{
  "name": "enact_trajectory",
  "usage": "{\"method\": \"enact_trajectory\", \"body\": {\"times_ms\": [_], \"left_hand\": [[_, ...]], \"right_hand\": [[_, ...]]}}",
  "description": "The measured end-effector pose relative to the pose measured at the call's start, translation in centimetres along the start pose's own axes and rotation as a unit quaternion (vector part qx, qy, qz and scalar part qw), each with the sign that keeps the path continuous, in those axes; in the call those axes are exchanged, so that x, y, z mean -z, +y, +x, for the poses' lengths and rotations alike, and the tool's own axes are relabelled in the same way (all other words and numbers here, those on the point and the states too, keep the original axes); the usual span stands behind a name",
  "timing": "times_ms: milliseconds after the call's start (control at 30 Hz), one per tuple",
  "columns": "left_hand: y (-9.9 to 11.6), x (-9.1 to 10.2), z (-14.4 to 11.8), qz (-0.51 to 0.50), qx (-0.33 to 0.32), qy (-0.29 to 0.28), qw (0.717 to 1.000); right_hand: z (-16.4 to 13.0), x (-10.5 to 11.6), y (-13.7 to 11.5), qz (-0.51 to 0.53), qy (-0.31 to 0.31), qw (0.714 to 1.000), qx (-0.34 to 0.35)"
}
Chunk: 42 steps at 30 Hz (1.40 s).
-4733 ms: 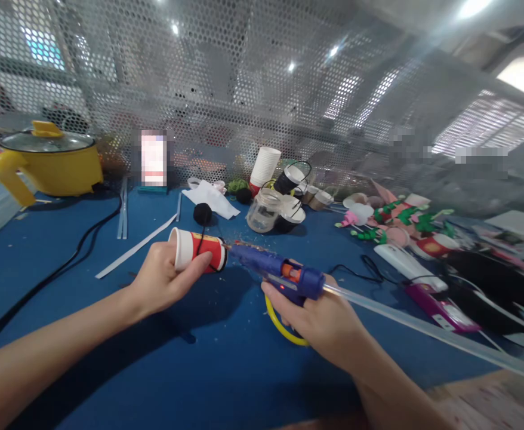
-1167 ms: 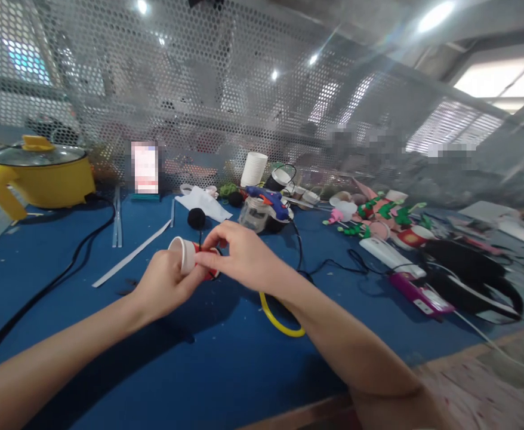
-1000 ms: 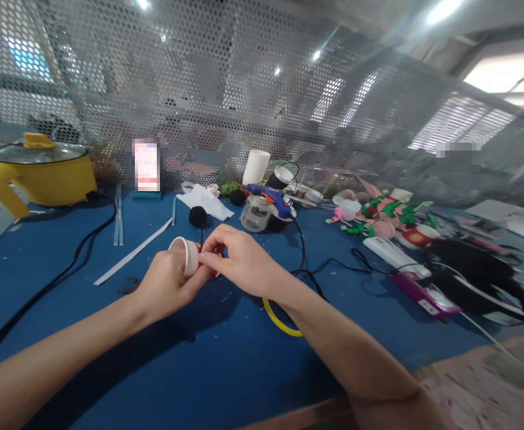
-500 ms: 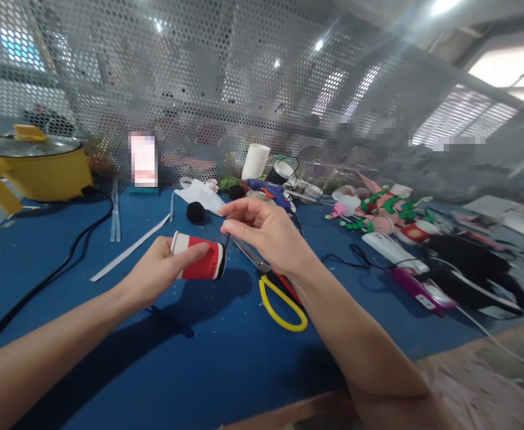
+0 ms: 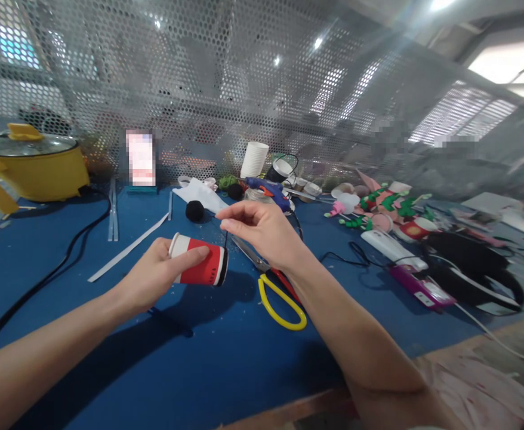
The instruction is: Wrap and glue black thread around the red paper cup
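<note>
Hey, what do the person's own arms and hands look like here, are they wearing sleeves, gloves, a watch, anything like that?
Both forearms are bare as far as the picture shows, with no sleeves in view. The left hand and the right hand wear no gloves, and no watch, bracelet or ring shows. The nails look short and unpainted.

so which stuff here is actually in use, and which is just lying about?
In use:
- left hand holding red paper cup
- right hand pinching black thread that runs to the cup

Lying about:
- scissors
- glue gun
- yellow pot
- stack of white cups
- black pompom
</note>
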<state>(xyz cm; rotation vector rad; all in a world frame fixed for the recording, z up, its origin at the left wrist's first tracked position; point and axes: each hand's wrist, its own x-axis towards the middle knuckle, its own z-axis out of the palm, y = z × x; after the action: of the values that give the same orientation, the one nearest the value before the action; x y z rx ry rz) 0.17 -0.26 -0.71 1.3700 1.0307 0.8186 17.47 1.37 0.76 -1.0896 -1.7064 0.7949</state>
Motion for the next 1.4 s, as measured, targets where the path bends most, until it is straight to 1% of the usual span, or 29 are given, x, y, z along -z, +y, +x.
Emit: {"method": "enact_trajectory", "body": {"times_ms": [100, 233, 467, 600, 1033, 1400], "left_hand": [[-0.28, 0.14, -0.06, 0.0, -0.018, -0.01, 1.0], [-0.48, 0.27, -0.21, -0.001, -0.046, -0.008, 0.999], [-0.21, 0.08, -0.64, 0.009, -0.078, -0.004, 0.997], [-0.05, -0.02, -0.68, 0.017, -0.082, 0.013, 0.996], [-0.2, 0.09, -0.82, -0.004, -0.1, 0.017, 0.995], [-0.29, 0.09, -0.79, 0.019, -0.093, 0.038, 0.995]], "right_hand": [[0.07, 0.02, -0.01, -0.013, -0.008, 1.0, -0.01], [0.01, 0.02, -0.23, -0.026, -0.018, 0.999, -0.017], [-0.22, -0.06, -0.35, -0.038, -0.04, 0.998, -0.024], [-0.24, -0.08, -0.39, -0.036, -0.047, 0.998, -0.027], [-0.22, -0.19, -0.17, -0.015, -0.063, 0.997, -0.033], [-0.03, -0.31, 0.05, -0.01, -0.069, 0.997, -0.042]]}}
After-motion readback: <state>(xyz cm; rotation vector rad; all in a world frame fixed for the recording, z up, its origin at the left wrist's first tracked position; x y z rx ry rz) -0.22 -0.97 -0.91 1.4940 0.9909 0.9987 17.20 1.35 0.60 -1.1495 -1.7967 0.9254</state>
